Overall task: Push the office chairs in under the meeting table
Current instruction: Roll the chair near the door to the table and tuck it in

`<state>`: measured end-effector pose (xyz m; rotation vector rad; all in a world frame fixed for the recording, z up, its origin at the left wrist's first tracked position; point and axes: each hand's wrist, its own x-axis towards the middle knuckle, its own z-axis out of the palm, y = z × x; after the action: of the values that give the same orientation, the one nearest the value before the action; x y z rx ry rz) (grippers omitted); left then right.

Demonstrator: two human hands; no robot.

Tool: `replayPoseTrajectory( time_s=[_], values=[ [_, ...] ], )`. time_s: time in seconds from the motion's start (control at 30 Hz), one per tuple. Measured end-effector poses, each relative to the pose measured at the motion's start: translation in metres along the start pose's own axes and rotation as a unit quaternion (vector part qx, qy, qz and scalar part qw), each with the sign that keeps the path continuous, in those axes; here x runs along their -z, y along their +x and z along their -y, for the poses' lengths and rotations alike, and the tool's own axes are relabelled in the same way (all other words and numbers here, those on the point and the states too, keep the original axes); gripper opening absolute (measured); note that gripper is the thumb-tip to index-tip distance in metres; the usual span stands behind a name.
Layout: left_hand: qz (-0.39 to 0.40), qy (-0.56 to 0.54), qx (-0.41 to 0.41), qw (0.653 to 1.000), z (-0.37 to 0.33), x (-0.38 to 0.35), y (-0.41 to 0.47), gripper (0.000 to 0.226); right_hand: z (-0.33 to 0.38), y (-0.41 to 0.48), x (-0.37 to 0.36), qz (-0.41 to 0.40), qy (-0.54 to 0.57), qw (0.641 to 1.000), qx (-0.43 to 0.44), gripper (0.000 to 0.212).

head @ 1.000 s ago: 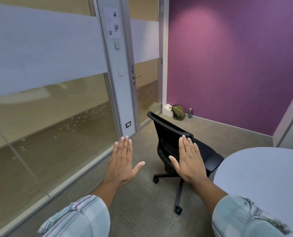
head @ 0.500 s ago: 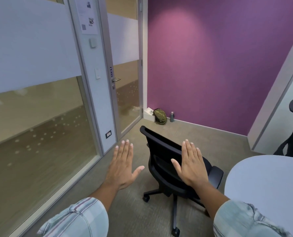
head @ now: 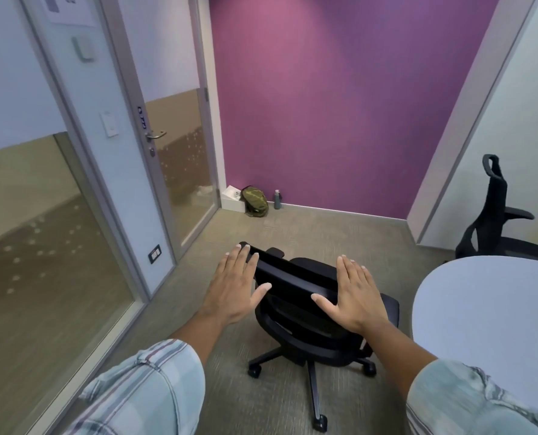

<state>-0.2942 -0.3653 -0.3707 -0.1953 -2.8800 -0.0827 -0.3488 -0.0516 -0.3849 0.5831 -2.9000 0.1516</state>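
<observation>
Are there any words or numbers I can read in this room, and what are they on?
No text here can be read.
Paper notice on the glass wall: printed, but too blurred.
Blue keypad above the door handle: marks too small.
White box by the green bag: dots, no clear words.
Bottle, the chairs and the table: no label to be seen.

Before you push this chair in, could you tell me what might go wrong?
1. Both hands, left hand and right hand, are flat and open over the chair's backrest, so it could swivel rather than roll straight.
2. The chair faces away from the round table; pushed as is, it may head toward the purple wall.
</observation>
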Motion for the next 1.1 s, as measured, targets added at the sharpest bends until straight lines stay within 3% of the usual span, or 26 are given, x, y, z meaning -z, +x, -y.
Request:
replayPoseTrajectory(
  time_s=[0.17,0.3,0.67,0.87,1.1],
  values=[
    [0.022,-0.003,-0.029,0.999,0.017,-0.03,0.056,0.097,-0.009,0.026,-0.013,0.083,0.047,0.994,-0.043,0.125],
    [0.082,0.004,-0.065,0.994,0.032,-0.059,0.092,0.112,-0.01,0.038,-0.013,0.152,0.068,0.983,-0.074,0.118],
    [0.051,-0.048,-0.166,0.984,0.063,-0.093,0.151,0.088,-0.009,0.043,-0.023,0.118,0.02,0.985,-0.122,0.089],
    [0.007,-0.069,-0.216,0.974,0.083,-0.102,0.162,0.07,0.015,0.047,-0.024,0.104,0.004,0.981,-0.162,0.087],
    [0.005,-0.085,-0.269,0.959,0.118,-0.108,0.179,0.074,0.068,0.049,-0.03,0.087,-0.006,0.972,-0.216,0.086]
  ],
)
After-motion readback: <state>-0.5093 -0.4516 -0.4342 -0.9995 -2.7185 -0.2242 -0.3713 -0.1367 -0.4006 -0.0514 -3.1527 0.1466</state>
